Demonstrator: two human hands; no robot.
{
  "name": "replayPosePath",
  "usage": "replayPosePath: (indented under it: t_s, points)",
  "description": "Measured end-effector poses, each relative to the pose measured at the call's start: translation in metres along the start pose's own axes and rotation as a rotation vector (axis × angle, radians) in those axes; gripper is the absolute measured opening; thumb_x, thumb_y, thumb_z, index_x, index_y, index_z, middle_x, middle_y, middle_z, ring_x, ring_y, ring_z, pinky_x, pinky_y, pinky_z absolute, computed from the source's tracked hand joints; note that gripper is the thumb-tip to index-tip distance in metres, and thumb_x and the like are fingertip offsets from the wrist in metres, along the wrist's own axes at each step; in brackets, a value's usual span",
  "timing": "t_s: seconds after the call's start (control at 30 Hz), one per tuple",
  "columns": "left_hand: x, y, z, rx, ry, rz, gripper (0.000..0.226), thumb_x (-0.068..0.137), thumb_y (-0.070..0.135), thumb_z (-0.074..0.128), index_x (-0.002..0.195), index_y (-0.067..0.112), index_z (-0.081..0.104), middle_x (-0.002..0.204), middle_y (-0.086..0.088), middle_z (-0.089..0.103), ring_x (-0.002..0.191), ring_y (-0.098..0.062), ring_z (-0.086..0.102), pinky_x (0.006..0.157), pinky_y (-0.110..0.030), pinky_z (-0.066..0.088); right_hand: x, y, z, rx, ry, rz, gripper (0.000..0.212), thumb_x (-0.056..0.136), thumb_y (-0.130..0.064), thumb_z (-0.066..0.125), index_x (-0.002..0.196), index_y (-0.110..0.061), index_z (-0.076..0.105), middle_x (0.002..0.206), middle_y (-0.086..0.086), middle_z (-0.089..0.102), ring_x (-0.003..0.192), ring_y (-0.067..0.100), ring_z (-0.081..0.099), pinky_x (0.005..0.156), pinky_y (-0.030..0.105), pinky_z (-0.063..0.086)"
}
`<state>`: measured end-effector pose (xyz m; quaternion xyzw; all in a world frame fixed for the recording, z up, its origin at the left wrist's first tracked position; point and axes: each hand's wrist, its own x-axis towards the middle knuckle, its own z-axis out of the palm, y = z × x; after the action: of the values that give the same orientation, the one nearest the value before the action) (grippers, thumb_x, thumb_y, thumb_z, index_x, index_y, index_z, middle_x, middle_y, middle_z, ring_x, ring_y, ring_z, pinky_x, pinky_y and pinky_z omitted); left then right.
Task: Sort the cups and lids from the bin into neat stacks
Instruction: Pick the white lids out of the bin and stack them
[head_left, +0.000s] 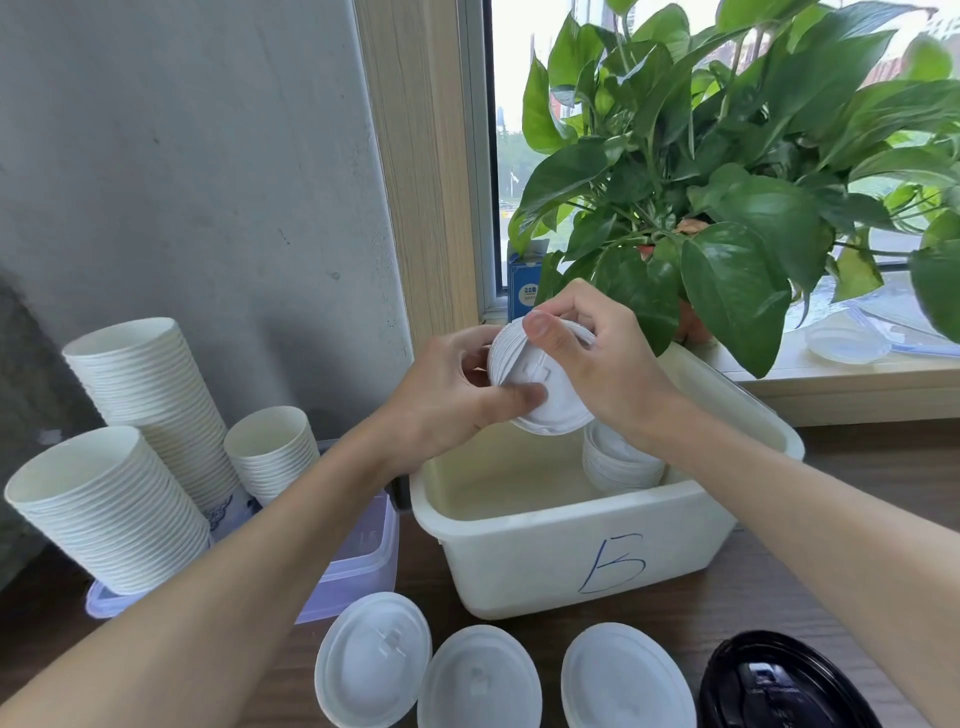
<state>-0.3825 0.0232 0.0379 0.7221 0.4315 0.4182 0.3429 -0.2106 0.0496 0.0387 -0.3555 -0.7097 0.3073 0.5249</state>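
Above the cream bin (524, 551) marked "B", both hands hold a small stack of white lids (540, 387) tilted on edge. My left hand (452, 405) grips its lower left side with the thumb on the face. My right hand (587, 353) pinches its top edge from the right. Inside the bin stands another stack of white lids (618, 465). Three stacks of white paper cups (109, 509) (150, 395) (272, 452) stand at the left. In front of the bin sit three stacks of white lids (371, 660) (478, 680) (626, 680) and black lids (779, 686).
A clear lidded box (358, 561) lies under the cup stacks at the left. A large leafy potted plant (727, 171) stands on the window sill behind the bin, beside a blue carton (523, 291). Clear plastic items (847, 345) lie on the sill. A grey wall closes the left.
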Motion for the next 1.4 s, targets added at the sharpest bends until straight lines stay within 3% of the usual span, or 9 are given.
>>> replayPosePath:
  t_s: [0.23,0.33,0.43,0.57,0.73,1.03,1.17,1.27,1.4]
  points:
    - [0.0042,-0.0022,0.0049,0.007,-0.009,-0.084,0.072,0.071,0.038,0.081,0.135,0.029,0.049,0.119,0.009,0.068,0.109,-0.007,0.066,0.099,-0.038,0.053,-0.001,-0.0035,-0.0018,0.053,0.113,0.021,0.043,0.079,-0.053,0.052,0.096,-0.014,0.057,0.078,-0.006,0.058,0.068,-0.007,0.053,0.068,0.011,0.042]
    - [0.0046,-0.0036,0.0042,-0.02,0.069,-0.076,0.064,0.07,0.033,0.077,0.13,0.027,0.054,0.112,0.008,0.071,0.103,-0.007,0.068,0.097,-0.036,0.054,-0.0016,-0.0015,-0.003,0.071,0.047,0.038,0.044,0.079,-0.05,0.062,0.105,-0.015,0.056,0.087,-0.008,0.062,0.075,-0.009,0.057,0.069,0.009,0.045]
    - [0.0045,-0.0022,0.0028,0.024,0.047,-0.054,0.061,0.073,0.033,0.069,0.133,0.033,0.057,0.114,0.008,0.07,0.105,-0.01,0.066,0.095,-0.031,0.052,-0.0015,0.0027,-0.0028,0.034,-0.035,0.036,0.052,0.073,-0.044,0.074,0.114,-0.014,0.06,0.104,-0.005,0.067,0.096,-0.003,0.063,0.081,0.014,0.05]
    - [0.0038,-0.0015,0.0022,0.057,0.011,-0.058,0.074,0.077,0.048,0.068,0.145,0.031,0.046,0.125,0.006,0.066,0.114,-0.01,0.063,0.103,-0.036,0.05,-0.0008,0.0032,-0.002,-0.01,-0.061,0.018,0.058,0.071,-0.052,0.071,0.117,-0.018,0.063,0.111,-0.012,0.066,0.102,-0.004,0.06,0.083,0.008,0.045]
    - [0.0023,0.0001,0.0036,0.027,-0.021,-0.052,0.06,0.072,0.025,0.074,0.13,0.022,0.059,0.11,0.001,0.072,0.1,-0.013,0.07,0.089,-0.033,0.057,0.0007,0.0032,-0.0007,-0.039,-0.042,0.048,0.051,0.073,-0.054,0.061,0.113,-0.022,0.066,0.114,-0.007,0.064,0.104,-0.003,0.057,0.085,0.009,0.043]
    - [0.0015,-0.0013,-0.0012,-0.013,0.005,-0.029,0.05,0.07,0.017,0.08,0.119,0.02,0.068,0.106,-0.005,0.075,0.101,-0.023,0.07,0.095,-0.045,0.056,0.0002,0.0016,-0.0011,-0.079,-0.064,0.012,0.022,0.076,-0.053,0.064,0.091,-0.038,0.064,0.104,0.0,0.065,0.104,0.01,0.055,0.084,0.017,0.044]
    - [0.0037,-0.0024,0.001,-0.022,0.029,-0.029,0.06,0.071,0.022,0.081,0.128,0.024,0.062,0.112,-0.001,0.072,0.106,-0.02,0.068,0.097,-0.045,0.055,0.001,0.0026,-0.0016,-0.081,-0.012,-0.009,0.027,0.076,-0.054,0.064,0.096,-0.037,0.065,0.107,0.003,0.061,0.098,0.004,0.057,0.08,0.009,0.043]
    - [0.0056,-0.0028,0.0041,-0.018,0.02,-0.074,0.073,0.071,0.032,0.085,0.135,0.028,0.05,0.121,0.006,0.067,0.109,-0.009,0.067,0.096,-0.036,0.054,0.0021,0.0023,-0.0015,0.005,0.09,-0.012,0.033,0.08,-0.056,0.062,0.102,-0.031,0.063,0.106,-0.003,0.063,0.095,0.0,0.059,0.08,0.011,0.044]
    - [0.0039,-0.0034,0.0032,-0.042,0.092,-0.088,0.056,0.079,0.023,0.081,0.127,0.027,0.052,0.117,0.005,0.066,0.101,-0.007,0.069,0.092,-0.032,0.056,0.0014,0.0019,-0.0042,0.06,0.063,0.028,0.045,0.078,-0.052,0.061,0.111,-0.021,0.061,0.103,-0.009,0.065,0.093,0.002,0.061,0.081,0.019,0.05]
